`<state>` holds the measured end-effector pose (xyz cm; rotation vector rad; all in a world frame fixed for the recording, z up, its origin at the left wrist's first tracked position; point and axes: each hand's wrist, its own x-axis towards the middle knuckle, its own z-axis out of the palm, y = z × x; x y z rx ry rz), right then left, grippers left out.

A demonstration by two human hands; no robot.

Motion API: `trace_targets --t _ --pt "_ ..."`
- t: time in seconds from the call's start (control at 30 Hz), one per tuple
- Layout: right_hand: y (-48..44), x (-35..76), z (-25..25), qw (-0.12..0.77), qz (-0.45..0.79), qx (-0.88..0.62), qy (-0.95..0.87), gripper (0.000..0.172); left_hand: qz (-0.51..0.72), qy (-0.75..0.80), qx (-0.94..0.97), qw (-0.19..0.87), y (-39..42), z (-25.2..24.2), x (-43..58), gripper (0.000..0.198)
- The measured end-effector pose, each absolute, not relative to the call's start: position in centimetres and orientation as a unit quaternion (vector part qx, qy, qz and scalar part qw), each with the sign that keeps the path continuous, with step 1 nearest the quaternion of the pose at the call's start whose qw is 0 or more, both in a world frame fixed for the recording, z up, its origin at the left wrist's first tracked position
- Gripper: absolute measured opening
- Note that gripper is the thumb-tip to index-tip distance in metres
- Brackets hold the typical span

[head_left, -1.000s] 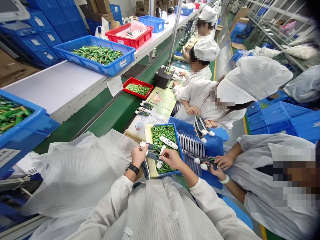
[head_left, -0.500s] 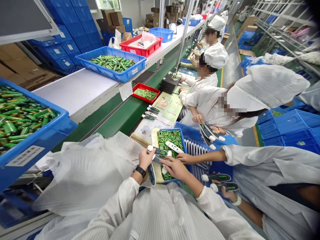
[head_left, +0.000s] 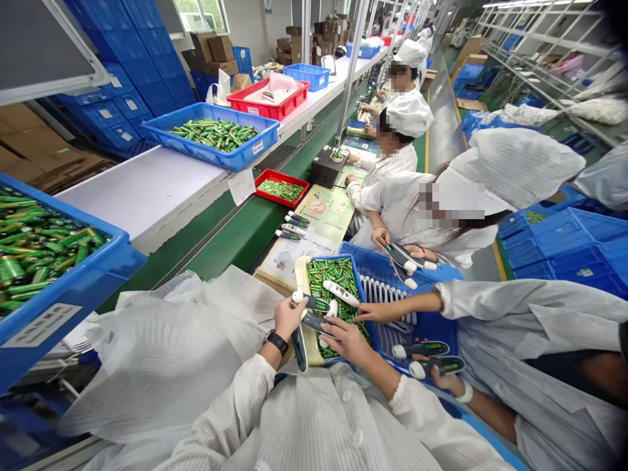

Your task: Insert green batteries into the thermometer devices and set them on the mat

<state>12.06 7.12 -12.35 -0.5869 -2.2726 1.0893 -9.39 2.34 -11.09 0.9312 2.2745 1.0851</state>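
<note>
My left hand (head_left: 288, 319), with a dark watch at the wrist, is closed around slim white-and-dark-grey handheld devices that look like thermometers. One handheld device (head_left: 314, 302) has a white round head and green batteries in its open back. Below it, a second grey device (head_left: 314, 321) runs toward my right hand (head_left: 352, 340), whose curled fingers are on its end. A third dark device (head_left: 299, 348) hangs under my left palm. Beneath both hands is a blue bin (head_left: 362, 282) full of green batteries (head_left: 326, 271). A white device (head_left: 341, 294) lies on the batteries.
From the right, a co-worker's hand (head_left: 375, 312) reaches over the bin; their other hand (head_left: 449, 381) holds two devices. Beside the bin, a blue crate (head_left: 354, 250) holds rows of white parts. Several devices (head_left: 294, 226) lie on a mat, near a red battery tray (head_left: 262, 178).
The view has shifted slightly. My right fingers have slid a little to the right along the grey device. My left hand keeps its grip on the devices.
</note>
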Motion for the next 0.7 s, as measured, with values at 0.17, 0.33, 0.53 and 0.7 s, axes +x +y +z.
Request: trace_targets --t 0.17,0.33,0.53,0.7 --pt "5.9 13.5 -12.5 0.308 0.454 -0.322 -0.772 0.035 0.399 0.827 0.335 0.214 2.0 -11.1 -10.1 0.044" --pt "5.5 16.2 -15.2 0.197 0.473 -0.378 -0.771 0.020 0.401 0.842 0.331 0.147 2.0 -11.3 -10.5 0.048" --pt "5.1 15.0 -16.6 0.087 0.373 -0.369 -0.847 0.015 0.387 0.847 0.356 0.082 2.9 -11.8 -9.7 0.047" --pt "4.7 15.5 -15.9 0.107 0.327 -0.395 -0.852 0.018 0.387 0.853 0.344 0.065 3.7 -11.9 -9.2 0.045"
